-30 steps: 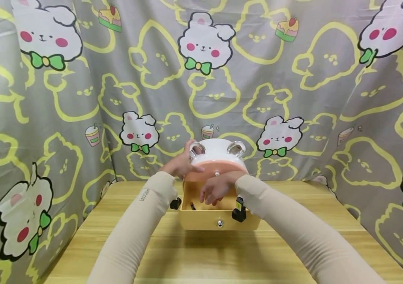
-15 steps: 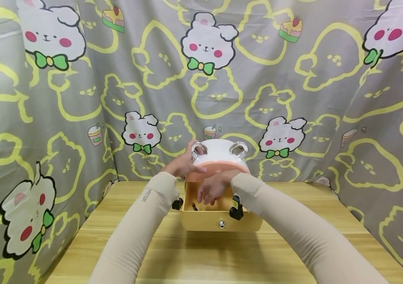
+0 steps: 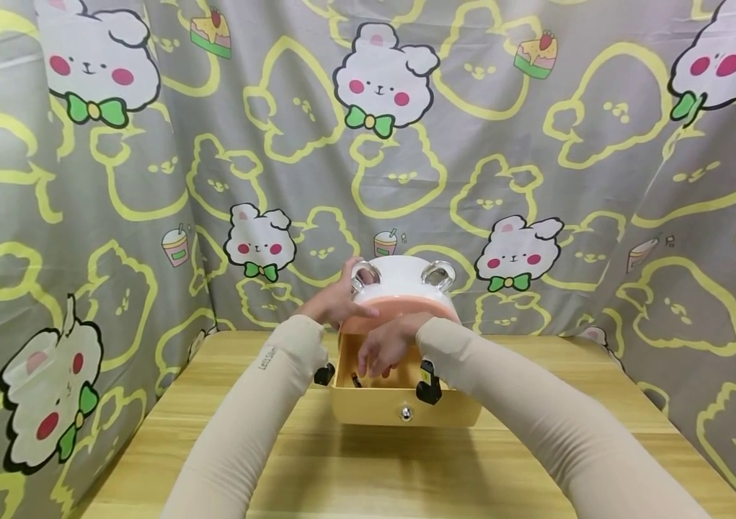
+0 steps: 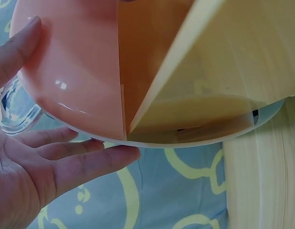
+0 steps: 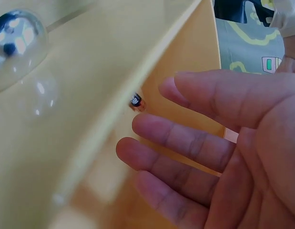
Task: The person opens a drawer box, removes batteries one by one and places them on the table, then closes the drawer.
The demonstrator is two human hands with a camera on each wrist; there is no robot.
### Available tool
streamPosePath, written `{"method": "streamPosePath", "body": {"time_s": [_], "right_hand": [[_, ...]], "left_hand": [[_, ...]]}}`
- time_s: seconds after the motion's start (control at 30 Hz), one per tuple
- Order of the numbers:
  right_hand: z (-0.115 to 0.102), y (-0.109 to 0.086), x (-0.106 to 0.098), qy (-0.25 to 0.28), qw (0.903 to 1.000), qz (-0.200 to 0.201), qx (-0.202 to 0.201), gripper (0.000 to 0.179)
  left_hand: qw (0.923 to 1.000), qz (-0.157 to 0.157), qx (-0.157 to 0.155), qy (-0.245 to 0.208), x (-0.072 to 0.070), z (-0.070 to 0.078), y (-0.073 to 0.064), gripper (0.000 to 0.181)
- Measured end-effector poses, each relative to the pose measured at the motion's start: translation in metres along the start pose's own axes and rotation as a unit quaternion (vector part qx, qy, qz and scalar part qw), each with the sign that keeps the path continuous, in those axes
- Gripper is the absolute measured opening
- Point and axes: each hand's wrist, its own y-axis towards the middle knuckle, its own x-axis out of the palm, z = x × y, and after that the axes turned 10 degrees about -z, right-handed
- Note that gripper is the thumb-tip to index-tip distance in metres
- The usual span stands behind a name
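Note:
A small storage cabinet has a white rounded top [image 3: 403,274], silver ear-like loops and a pink upper front [image 4: 73,81]. Its yellow lower drawer [image 3: 368,407] is pulled out. My left hand [image 3: 337,301] holds the cabinet's left side, the thumb on the pink front and the fingers along the side. Inside the drawer, near its front left corner, lies a small black and copper battery [image 5: 137,101]. My right hand [image 3: 383,349] reaches into the drawer with loosely bent fingers. Its fingertips are close to the battery, with nothing between them.
The cabinet stands on a light wooden table [image 3: 264,461]. Grey curtains [image 3: 316,180] with cartoon rabbits close in the back and both sides. A round silver knob [image 3: 406,414] sticks out from the drawer front. Black wrist cameras [image 3: 429,383] hang close to the drawer's sides.
My right hand has moved slightly left within the drawer, nearer the battery. My left hand keeps its place on the cabinet. The head view has shifted a little.

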Motion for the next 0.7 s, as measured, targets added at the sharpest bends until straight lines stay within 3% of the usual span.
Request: {"method": "streamPosePath", "body": {"time_s": [0.23,0.7], "right_hand": [[0.001,0.004,0.000,-0.012,0.9999,0.001,0.011,0.023],[0.000,0.015,0.001,-0.020,0.9991,-0.036,0.004,0.017]], "left_hand": [[1.0000,0.003,0.004,0.007,0.000,0.001,0.000,0.114],[0.9992,0.012,0.015,0.036,0.000,0.000,0.000,0.112]]}}
